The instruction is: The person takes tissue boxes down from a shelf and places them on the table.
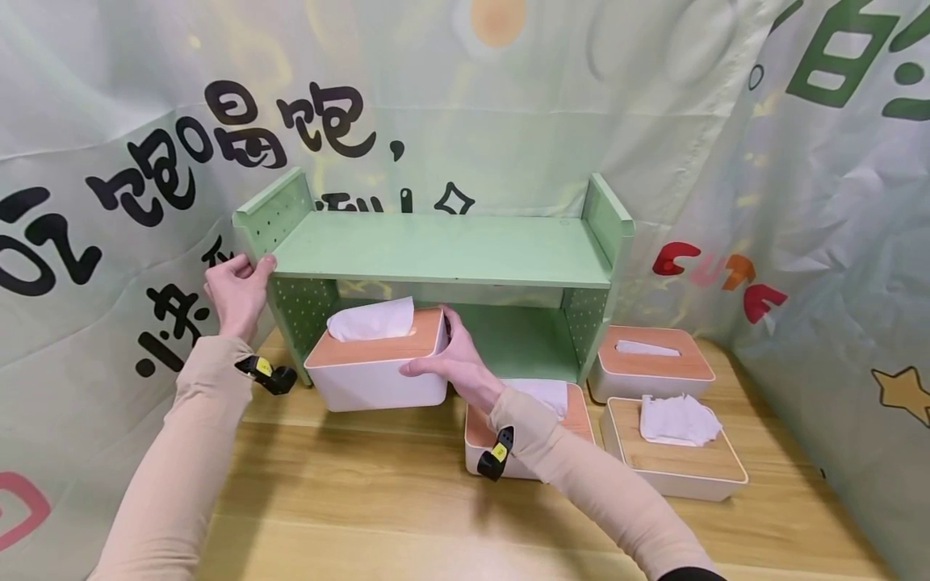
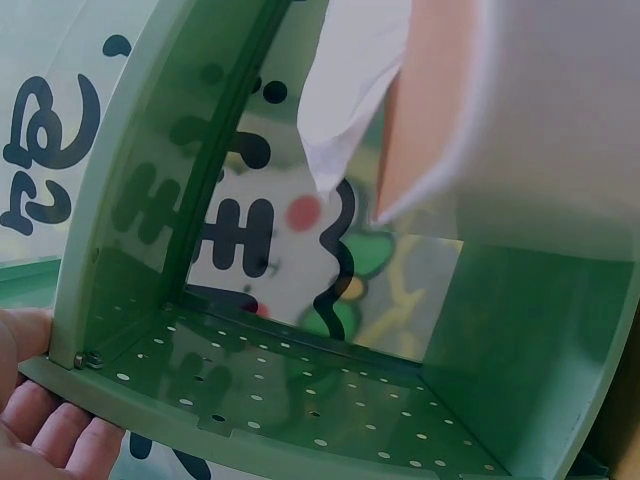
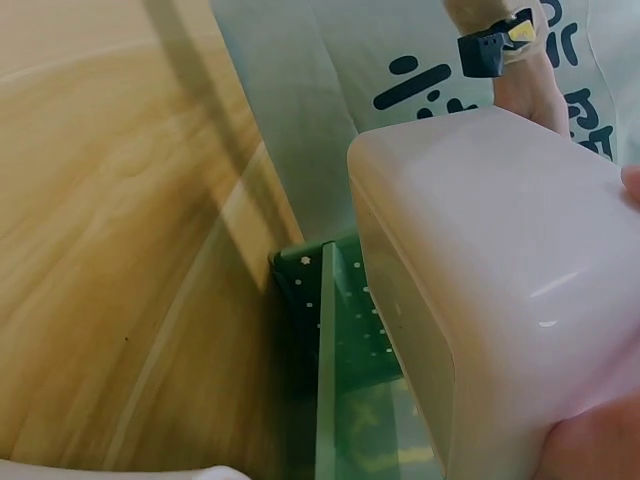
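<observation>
My left hand (image 1: 238, 297) grips the front edge of the left side panel of a green two-tier shelf (image 1: 443, 246). In the left wrist view its thumb and fingers lie on opposite sides of that panel's edge. My right hand (image 1: 462, 363) holds a white tissue box (image 1: 385, 386) by its right end. That box has a wooden lid with a tissue sticking out. It hangs slightly tilted, off the table, at the left front of the lower tier. The right wrist view shows the white underside of the box (image 3: 480, 230).
Three more tissue boxes stand on the wooden table (image 1: 349, 500): one (image 1: 519, 466) under my right forearm, one (image 1: 683, 482) to its right, and one (image 1: 654, 386) beside the shelf's right side. Printed fabric (image 1: 465, 105) hangs behind and at both sides.
</observation>
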A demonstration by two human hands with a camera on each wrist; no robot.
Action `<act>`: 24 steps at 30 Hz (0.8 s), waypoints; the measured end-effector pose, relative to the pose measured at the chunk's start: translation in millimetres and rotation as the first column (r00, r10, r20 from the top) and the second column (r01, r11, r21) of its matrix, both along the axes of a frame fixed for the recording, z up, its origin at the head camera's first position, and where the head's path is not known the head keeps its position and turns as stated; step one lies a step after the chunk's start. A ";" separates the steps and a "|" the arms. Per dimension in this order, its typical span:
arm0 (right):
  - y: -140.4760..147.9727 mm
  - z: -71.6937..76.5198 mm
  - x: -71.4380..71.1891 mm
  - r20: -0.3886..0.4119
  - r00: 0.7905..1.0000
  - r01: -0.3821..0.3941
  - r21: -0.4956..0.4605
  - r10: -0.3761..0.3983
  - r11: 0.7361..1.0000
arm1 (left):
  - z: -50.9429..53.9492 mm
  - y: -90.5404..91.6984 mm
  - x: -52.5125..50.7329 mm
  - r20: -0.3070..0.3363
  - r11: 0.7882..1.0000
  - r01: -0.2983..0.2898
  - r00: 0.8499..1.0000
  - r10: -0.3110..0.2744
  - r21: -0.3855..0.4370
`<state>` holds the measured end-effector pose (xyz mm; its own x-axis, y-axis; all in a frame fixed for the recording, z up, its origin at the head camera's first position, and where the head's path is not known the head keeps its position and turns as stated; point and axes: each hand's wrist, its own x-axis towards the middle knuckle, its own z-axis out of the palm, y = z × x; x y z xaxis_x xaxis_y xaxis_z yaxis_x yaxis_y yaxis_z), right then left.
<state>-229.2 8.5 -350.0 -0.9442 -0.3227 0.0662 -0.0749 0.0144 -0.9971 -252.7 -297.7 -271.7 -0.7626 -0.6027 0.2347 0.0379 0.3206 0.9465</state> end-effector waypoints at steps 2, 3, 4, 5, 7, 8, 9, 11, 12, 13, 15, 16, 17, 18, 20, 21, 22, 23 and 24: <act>0.5 -1.0 1.3 0.007 1.000 -0.009 -0.001 0.009 1.000 | 0.0 -0.1 -0.4 0.001 1.000 -0.001 1.000 0.001 -0.006; 0.8 -1.4 1.7 0.009 1.000 -0.013 -0.002 0.013 1.000 | 0.0 -0.2 -0.6 0.001 1.000 -0.001 1.000 0.001 -0.006; 1.0 -1.8 2.1 0.011 1.000 -0.017 -0.004 0.017 1.000 | 0.0 -0.2 -0.5 0.002 1.000 -0.002 1.000 0.002 -0.008; 1.3 -2.3 2.4 0.014 1.000 -0.021 -0.006 0.021 1.000 | 0.0 -0.4 -0.8 0.004 1.000 -0.001 1.000 0.001 -0.004; 1.6 -2.8 3.3 0.016 0.999 -0.029 -0.014 0.029 0.999 | 0.3 -0.3 -0.8 0.004 1.000 0.001 1.000 -0.001 0.001; 1.8 -3.0 3.5 0.017 0.999 -0.032 -0.018 0.032 0.999 | 0.3 -0.4 -0.7 0.002 1.000 0.004 1.000 -0.004 0.010; 2.0 -3.2 3.8 0.018 0.999 -0.034 -0.021 0.034 0.999 | 0.5 -0.4 -0.5 0.000 1.000 0.004 1.000 -0.004 0.014; 2.6 -3.7 4.5 0.018 0.999 -0.037 -0.025 0.038 0.999 | 0.7 -0.1 -0.7 -0.003 1.000 0.005 1.000 -0.005 0.021; 2.7 -3.7 5.0 0.016 0.999 -0.039 -0.027 0.040 0.999 | 1.0 -0.2 -0.7 -0.003 1.000 0.005 1.000 -0.005 0.021; 2.8 -3.9 5.4 0.017 0.999 -0.041 -0.028 0.042 0.999 | 1.1 -0.4 -0.9 -0.002 1.000 0.004 1.000 -0.004 0.022; 3.0 -4.2 6.4 0.016 0.999 -0.044 -0.030 0.044 0.999 | 1.5 -0.3 -0.9 0.000 1.000 0.001 1.000 -0.001 0.015; 3.1 -4.6 7.0 0.015 0.999 -0.043 -0.029 0.044 0.999 | 1.6 -0.4 -1.1 0.004 1.000 0.001 1.000 -0.001 0.012; 3.4 -4.9 7.4 0.018 0.999 -0.044 -0.030 0.044 0.999 | 1.5 -0.4 -1.1 0.006 1.000 0.001 1.000 -0.001 0.007; 3.6 -5.5 7.9 0.019 0.999 -0.044 -0.032 0.045 0.999 | 1.4 -0.4 -1.4 0.010 1.000 0.002 1.000 -0.002 0.004; 4.0 -6.6 9.0 0.021 0.999 -0.043 -0.034 0.044 0.998 | 1.0 -0.4 -1.5 0.015 1.000 -0.001 1.000 0.001 -0.005; 4.2 -7.1 9.6 0.024 0.999 -0.042 -0.038 0.043 0.998 | 0.7 -0.4 -1.5 0.018 1.000 -0.002 1.000 0.002 -0.009; 4.4 -7.7 10.1 0.024 0.999 -0.043 -0.039 0.044 0.998 | 0.5 -0.6 -1.5 0.018 1.000 -0.003 1.000 0.003 -0.009; 4.5 -8.0 10.7 0.027 0.999 -0.044 -0.042 0.045 0.998 | 0.4 -0.6 -1.4 0.017 1.000 -0.005 1.000 0.005 -0.012; 4.5 -8.6 11.2 0.026 0.999 -0.045 -0.044 0.047 0.998 | 0.3 -0.7 -1.6 0.018 1.000 -0.006 1.000 0.006 -0.013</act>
<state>-218.0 12.9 -358.6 -0.9300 -0.3633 0.0556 -0.0472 -0.0319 -0.9984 -254.4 -298.4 -271.4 -0.7630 -0.6045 0.2292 0.0190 0.3334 0.9426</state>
